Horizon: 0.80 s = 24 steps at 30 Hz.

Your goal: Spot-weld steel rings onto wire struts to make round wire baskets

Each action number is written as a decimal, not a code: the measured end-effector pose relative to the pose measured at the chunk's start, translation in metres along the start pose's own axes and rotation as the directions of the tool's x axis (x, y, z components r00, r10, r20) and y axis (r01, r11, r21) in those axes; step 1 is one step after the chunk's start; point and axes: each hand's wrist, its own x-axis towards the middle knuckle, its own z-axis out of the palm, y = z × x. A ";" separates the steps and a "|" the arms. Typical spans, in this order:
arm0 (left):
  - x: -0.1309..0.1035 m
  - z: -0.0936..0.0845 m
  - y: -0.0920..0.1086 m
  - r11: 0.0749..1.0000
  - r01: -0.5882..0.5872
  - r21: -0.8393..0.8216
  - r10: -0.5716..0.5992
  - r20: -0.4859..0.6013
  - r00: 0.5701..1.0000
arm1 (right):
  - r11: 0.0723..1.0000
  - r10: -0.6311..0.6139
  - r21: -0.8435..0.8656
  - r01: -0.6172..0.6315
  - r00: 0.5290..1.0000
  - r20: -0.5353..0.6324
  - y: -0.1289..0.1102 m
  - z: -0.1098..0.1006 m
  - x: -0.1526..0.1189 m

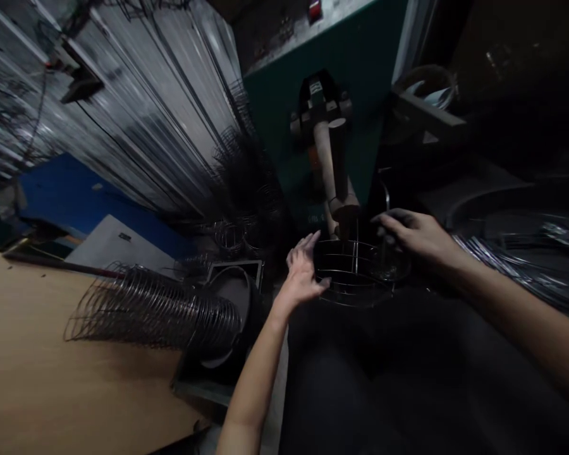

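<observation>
A round wire frame point(355, 306) made of thin metal rings sits below the cylindrical arms of a green machine point(275, 114). At the frame's left edge is my left hand point(304, 270), its fingers spread and thumb apart; whether it touches the rings is unclear. My right hand point(405, 232) is at the frame's right side, fingers curled together beside a thin bent metal rod point(387, 194). What lies between those fingertips is too dark to make out. The machine's lower cylinder tip point(344, 208) stands just above the frame.
Left of me, a stack of wire rings point(156, 309) lies on its side above a wooden board point(38, 379). A blue panel point(76, 196) stands behind it. Loose metal wires point(512, 272) lie under my right forearm. More wire rings point(230, 234) are beside the machine.
</observation>
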 end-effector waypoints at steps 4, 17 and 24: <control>0.020 0.032 -0.030 0.981 -0.041 -0.191 0.014 -0.140 0.990 | 0.989 0.052 0.132 -0.060 0.997 0.060 0.000 0.027 0.032; 0.010 0.047 -0.050 0.918 -0.127 -0.375 -0.006 -0.334 0.942 | 0.963 0.042 0.263 -0.060 0.996 0.075 0.002 0.053 0.041; 0.018 0.045 -0.053 0.909 -0.138 -0.394 0.001 -0.329 0.944 | 0.978 0.044 0.200 -0.054 0.997 0.056 0.001 0.051 0.044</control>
